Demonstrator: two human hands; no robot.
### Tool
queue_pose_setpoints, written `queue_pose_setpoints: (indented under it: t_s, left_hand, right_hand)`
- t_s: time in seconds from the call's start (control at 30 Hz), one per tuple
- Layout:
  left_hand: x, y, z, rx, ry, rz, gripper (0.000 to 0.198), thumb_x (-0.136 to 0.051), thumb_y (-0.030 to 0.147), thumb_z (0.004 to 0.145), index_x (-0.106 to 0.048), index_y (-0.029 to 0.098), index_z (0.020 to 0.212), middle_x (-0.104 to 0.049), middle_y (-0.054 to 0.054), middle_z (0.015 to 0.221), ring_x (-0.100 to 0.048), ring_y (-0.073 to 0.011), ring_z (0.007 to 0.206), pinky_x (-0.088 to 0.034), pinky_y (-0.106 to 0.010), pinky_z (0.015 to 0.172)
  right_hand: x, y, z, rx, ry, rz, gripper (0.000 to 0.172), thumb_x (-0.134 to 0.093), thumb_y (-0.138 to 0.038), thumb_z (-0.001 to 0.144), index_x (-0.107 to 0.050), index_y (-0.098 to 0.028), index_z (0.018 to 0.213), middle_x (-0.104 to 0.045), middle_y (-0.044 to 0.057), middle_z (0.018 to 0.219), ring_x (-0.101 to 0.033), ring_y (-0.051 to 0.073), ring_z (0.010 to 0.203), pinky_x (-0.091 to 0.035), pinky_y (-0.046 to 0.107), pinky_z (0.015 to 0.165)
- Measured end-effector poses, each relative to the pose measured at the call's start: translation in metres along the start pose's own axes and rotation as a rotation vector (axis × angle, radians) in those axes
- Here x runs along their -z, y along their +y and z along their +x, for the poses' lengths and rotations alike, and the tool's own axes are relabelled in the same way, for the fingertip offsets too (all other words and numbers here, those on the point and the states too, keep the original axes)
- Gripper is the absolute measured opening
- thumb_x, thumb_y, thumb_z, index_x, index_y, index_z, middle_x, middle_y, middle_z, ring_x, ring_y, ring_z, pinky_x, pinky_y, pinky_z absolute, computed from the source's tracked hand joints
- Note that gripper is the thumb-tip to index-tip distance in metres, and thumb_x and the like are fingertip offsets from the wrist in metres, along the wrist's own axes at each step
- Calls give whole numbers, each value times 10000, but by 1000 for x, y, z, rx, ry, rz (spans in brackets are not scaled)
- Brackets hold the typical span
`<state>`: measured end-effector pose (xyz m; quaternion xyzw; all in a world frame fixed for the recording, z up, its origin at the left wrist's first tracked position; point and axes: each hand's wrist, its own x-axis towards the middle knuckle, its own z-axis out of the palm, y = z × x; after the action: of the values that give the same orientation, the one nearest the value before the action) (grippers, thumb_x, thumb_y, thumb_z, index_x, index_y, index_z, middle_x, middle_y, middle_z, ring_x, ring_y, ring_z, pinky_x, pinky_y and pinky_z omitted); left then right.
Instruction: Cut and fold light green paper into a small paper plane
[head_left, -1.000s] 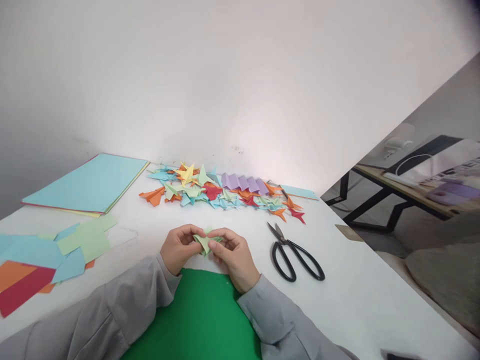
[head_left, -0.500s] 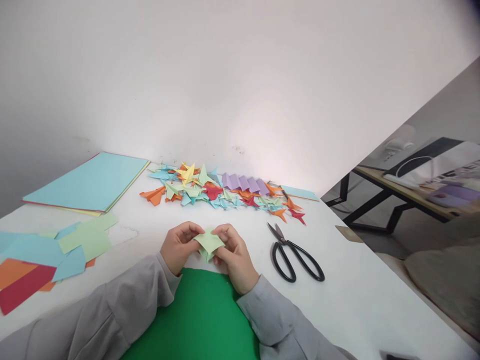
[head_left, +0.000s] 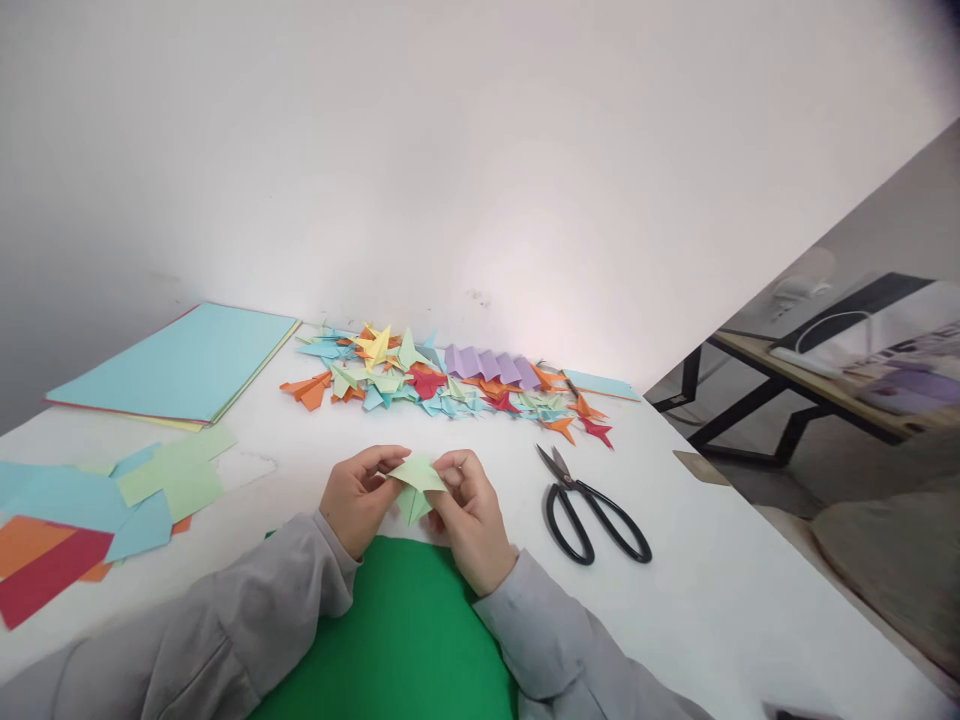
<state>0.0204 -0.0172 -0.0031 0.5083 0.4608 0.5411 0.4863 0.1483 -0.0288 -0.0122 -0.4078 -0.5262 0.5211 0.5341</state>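
Left hand [head_left: 358, 500] and right hand [head_left: 475, 518] pinch opposite sides of a pale-green paper [head_left: 417, 475], apparently part-folded, above the bench [head_left: 690, 570]; a heap of folded shapes [head_left: 427, 383] looks finished, loose flat pieces [head_left: 180, 475] lie unfolded.

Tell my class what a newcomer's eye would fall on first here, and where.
Probably the colourful folded paper shapes first, spread along the table's far side by the wall. Then the bright green patch at bottom centre and, above it, the pale green folded paper held by the left hand and right hand. Black-handled scissors stand out too, blades parted, right of the hands.
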Motion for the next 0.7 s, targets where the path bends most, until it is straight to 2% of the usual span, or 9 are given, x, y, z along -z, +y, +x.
queue_pose_setpoints:
  t_s: [0.23, 0.4, 0.5, 0.7]
  left_hand:
    - [0, 2, 0, 4, -59, 29, 126, -568, 170, 633, -628, 153, 743, -595, -9, 690, -537, -125, 655, -431, -226, 583]
    - [0, 3, -1, -8, -64, 43, 112, -587, 230, 643, -619, 152, 717, -576, -8, 691, -528, -119, 631, -422, -222, 560]
    - [1, 1, -1, -23, -51, 54, 126, -606, 267, 639, -614, 150, 687, -565, -7, 681, -521, -115, 628, -416, -216, 552]
    - [2, -2, -1, 49, -82, 41, 149, -612, 287, 634, -588, 146, 676, -550, 6, 646, -492, -86, 528, -394, -202, 493]
  right_hand:
    - [2, 2, 1, 37, -9, -61, 253, -502, -169, 716, -425, -214, 953, -544, -26, 711, -451, 80, 476, -358, 187, 410]
    - [6, 7, 2, 60, 47, -253, 101, -504, -182, 717, -557, -174, 802, -524, -22, 591, -446, 100, 491, -373, 217, 461]
    - [6, 8, 2, 86, 61, -272, 93, -530, -214, 718, -582, -166, 778, -527, -16, 600, -441, 101, 503, -367, 219, 467]
    - [5, 4, 2, 97, 28, -268, 137, -541, -291, 742, -583, -162, 763, -507, -19, 588, -415, 97, 502, -345, 218, 468]
